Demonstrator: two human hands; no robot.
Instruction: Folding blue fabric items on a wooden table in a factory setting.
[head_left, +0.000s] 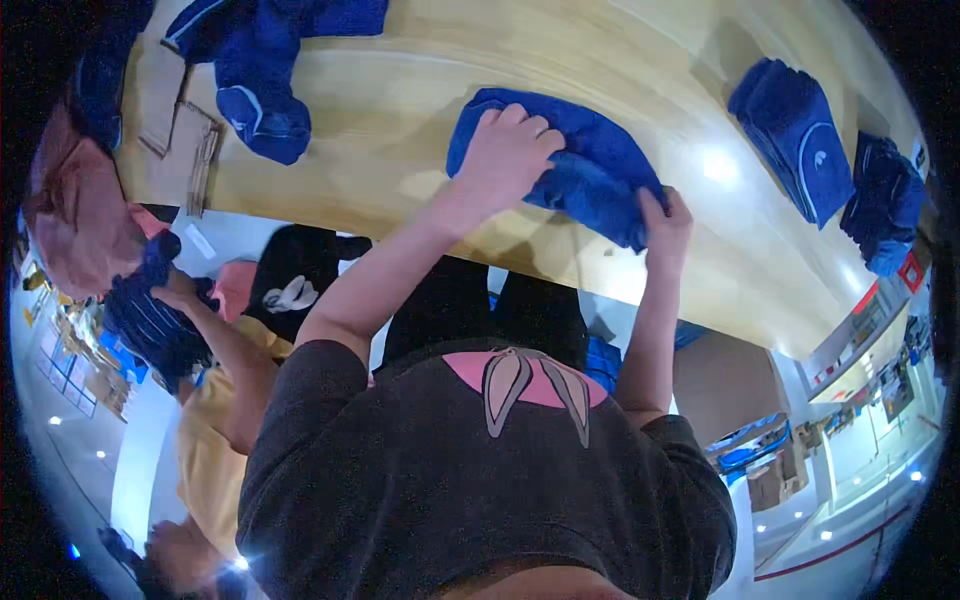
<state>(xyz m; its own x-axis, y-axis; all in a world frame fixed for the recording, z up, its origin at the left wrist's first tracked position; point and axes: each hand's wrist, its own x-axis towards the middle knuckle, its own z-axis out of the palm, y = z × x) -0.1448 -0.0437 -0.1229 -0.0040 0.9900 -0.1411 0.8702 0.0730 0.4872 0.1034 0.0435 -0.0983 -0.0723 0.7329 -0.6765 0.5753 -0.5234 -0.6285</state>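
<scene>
Broadly, a long pale wooden table (400,110) fills the view, with a loose heap of blue garments (262,60) at its far left, flat cardboard pieces (180,130) beside that, two folded blue garments (795,135) (885,200) well apart at the right, and another person in a yellow top (215,440) at the left side. Near the table's front edge lies a blue cloth (590,170): the left hand (505,155) presses on it with fingers curled over its top, while the right hand (668,225) pinches its lower corner, fingers closed on the fabric.
</scene>
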